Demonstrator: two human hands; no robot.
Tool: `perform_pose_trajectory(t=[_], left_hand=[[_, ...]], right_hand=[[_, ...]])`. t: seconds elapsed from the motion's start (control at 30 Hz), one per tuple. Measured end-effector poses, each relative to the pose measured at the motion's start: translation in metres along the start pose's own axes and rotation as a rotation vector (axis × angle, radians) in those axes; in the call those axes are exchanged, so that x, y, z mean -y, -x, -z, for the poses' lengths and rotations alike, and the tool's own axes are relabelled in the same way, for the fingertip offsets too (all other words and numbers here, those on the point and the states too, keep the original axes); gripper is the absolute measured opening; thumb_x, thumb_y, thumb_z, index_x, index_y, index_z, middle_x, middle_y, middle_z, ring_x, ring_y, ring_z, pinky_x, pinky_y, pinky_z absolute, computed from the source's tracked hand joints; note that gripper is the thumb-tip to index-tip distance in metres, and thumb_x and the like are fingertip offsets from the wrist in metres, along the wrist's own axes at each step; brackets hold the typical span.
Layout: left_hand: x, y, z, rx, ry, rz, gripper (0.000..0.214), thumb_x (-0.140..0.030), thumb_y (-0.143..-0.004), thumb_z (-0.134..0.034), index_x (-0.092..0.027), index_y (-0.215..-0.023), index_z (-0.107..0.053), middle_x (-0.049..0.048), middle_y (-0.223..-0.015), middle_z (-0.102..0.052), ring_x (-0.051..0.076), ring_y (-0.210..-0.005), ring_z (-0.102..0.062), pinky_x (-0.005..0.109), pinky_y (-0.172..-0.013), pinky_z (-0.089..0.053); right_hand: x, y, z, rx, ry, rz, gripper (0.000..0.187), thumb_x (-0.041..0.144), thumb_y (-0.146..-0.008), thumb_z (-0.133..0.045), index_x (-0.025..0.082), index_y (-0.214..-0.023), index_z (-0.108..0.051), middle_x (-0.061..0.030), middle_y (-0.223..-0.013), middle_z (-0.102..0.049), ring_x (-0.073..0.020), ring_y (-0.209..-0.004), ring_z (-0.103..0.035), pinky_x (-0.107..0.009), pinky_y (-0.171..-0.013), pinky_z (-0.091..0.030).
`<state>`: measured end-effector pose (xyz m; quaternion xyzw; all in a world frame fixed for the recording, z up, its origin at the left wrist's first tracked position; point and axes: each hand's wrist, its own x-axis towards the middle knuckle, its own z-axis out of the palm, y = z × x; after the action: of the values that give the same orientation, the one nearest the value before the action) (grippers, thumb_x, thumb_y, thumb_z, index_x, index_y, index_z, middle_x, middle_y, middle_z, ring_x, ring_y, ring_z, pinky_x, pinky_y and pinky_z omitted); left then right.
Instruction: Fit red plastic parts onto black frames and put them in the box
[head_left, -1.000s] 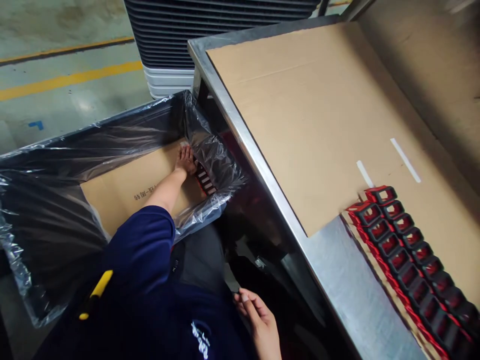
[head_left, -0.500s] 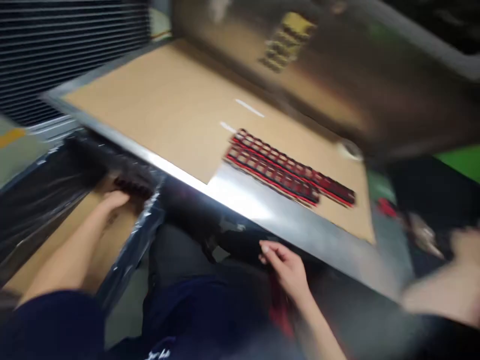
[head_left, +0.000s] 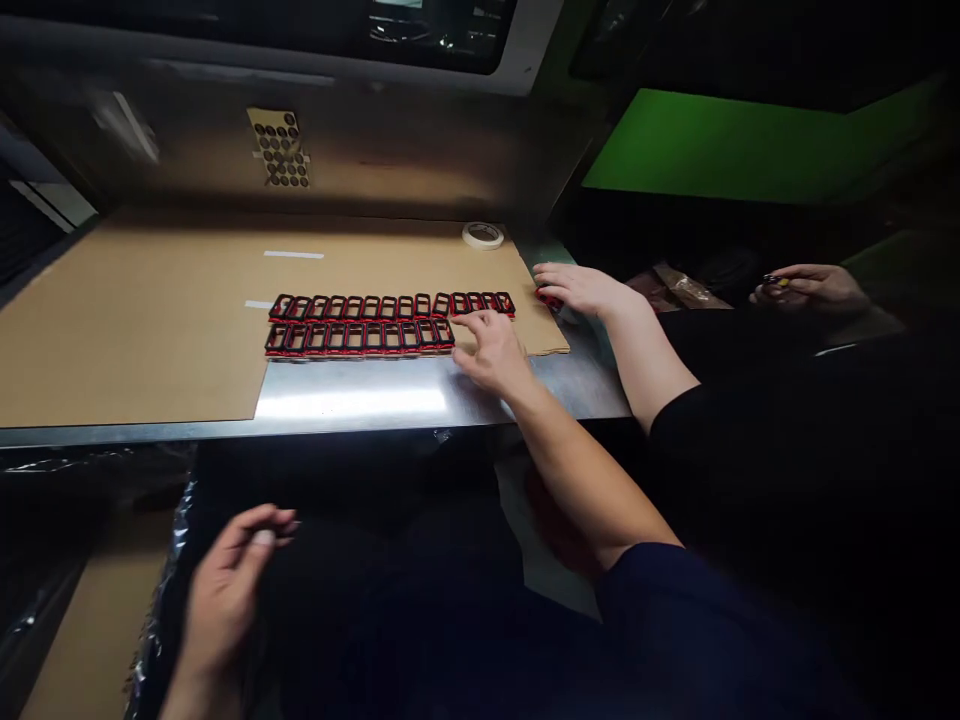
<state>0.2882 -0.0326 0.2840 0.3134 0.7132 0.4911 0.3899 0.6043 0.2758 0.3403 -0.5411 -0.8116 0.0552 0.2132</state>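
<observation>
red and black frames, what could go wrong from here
Your right hand sits at the end of the lower row of frames, so it could nudge them out of line. A co-worker's hand works close by, so the hands might bump. That row nears the cardboard edge, so frames could slip off.

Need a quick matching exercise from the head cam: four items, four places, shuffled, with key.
Items:
1. The person's right hand
2. The person's left hand
3. The roll of tape
4. The co-worker's nearer hand

Places:
A. On the far part of the cardboard sheet
B. On a loose frame at the cardboard sheet's right edge
C. Below the steel table's front edge, beside the plastic liner
D. At the right end of the lower row of red-and-black frames

Pairs: 1-D; 2-C; 3-A; 4-B
</observation>
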Motion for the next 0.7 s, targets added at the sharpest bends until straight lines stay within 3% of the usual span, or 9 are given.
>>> perform_pose_trajectory(t=[0.1, 0.17, 0.3, 0.43, 0.57, 0.63, 0.7], left_hand=[[0.007, 0.008, -0.06, 0.177, 0.111, 0.083, 0.034, -0.058, -0.074, -0.078, -0.035, -0.099, -0.076, 0.0041, -0.105, -0.079, 0.032, -0.1, -0.076, 0.049, -0.093, -0.062], [0.008, 0.012, -0.084, 0.288, 0.103, 0.085, 0.034, -0.055, -0.075, -0.08, -0.035, -0.102, -0.077, 0.0059, -0.109, -0.079, 0.033, -0.106, -0.074, 0.049, -0.099, -0.06], [0.009, 0.013, -0.091, 0.359, 0.022, 0.08, 0.037, -0.054, -0.076, -0.08, -0.033, -0.106, -0.078, 0.0084, -0.112, -0.078, 0.033, -0.111, -0.073, 0.048, -0.106, -0.055], [0.011, 0.009, -0.086, 0.382, 0.008, 0.092, 0.038, -0.054, -0.077, -0.08, -0.031, -0.107, -0.077, 0.0094, -0.111, -0.077, 0.033, -0.11, -0.073, 0.046, -0.104, -0.056], [0.003, 0.013, -0.099, 0.416, 0.274, 0.11, 0.048, -0.054, -0.076, -0.082, -0.031, -0.117, -0.073, 0.0105, -0.124, -0.073, 0.033, -0.118, -0.069, 0.044, -0.097, -0.059], [-0.007, 0.016, -0.115, 0.413, 0.509, 0.156, 0.06, -0.056, -0.073, -0.084, -0.034, -0.126, -0.067, 0.0097, -0.134, -0.067, 0.033, -0.121, -0.068, 0.045, -0.093, -0.061], [-0.019, 0.018, -0.133, 0.37, 0.666, 0.231, 0.064, -0.053, -0.069, -0.088, -0.033, -0.126, -0.066, 0.0085, -0.133, -0.067, 0.03, -0.119, -0.068, 0.043, -0.093, -0.06]], right_hand=[[0.017, 0.004, -0.013, 0.039, 0.018, 0.073, 0.045, 0.027, -0.089, -0.065, 0.019, -0.133, -0.066, -0.0144, -0.13, -0.061, -0.0308, -0.122, -0.05, -0.043, -0.104, -0.047], [0.024, 0.006, -0.02, 0.047, 0.029, 0.065, 0.04, 0.028, -0.091, -0.064, 0.019, -0.13, -0.068, -0.0143, -0.13, -0.061, -0.0301, -0.123, -0.049, -0.042, -0.103, -0.047], [0.028, -0.001, -0.03, 0.047, 0.034, 0.045, 0.04, 0.034, -0.094, -0.064, 0.024, -0.132, -0.068, -0.0132, -0.132, -0.061, -0.0309, -0.126, -0.048, -0.042, -0.097, -0.05], [0.028, 0.0, -0.017, 0.063, 0.058, 0.001, 0.031, 0.039, -0.095, -0.064, 0.022, -0.118, -0.075, -0.0149, -0.122, -0.067, -0.0343, -0.118, -0.054, -0.044, -0.09, -0.052], [0.045, 0.053, 0.004, 0.039, 0.07, -0.009, 0.022, 0.036, -0.095, -0.064, 0.021, -0.104, -0.077, -0.0134, -0.112, -0.069, -0.0308, -0.106, -0.059, -0.042, -0.089, -0.053], [0.064, 0.097, 0.006, 0.056, 0.019, 0.135, 0.018, 0.037, -0.092, -0.067, 0.022, -0.097, -0.077, -0.0126, -0.112, -0.069, -0.0297, -0.106, -0.06, -0.039, -0.085, -0.055], [0.085, 0.139, 0.001, 0.166, -0.058, 0.354, 0.016, 0.036, -0.09, -0.071, 0.022, -0.093, -0.077, -0.0119, -0.111, -0.071, -0.0286, -0.102, -0.062, -0.039, -0.083, -0.057]])
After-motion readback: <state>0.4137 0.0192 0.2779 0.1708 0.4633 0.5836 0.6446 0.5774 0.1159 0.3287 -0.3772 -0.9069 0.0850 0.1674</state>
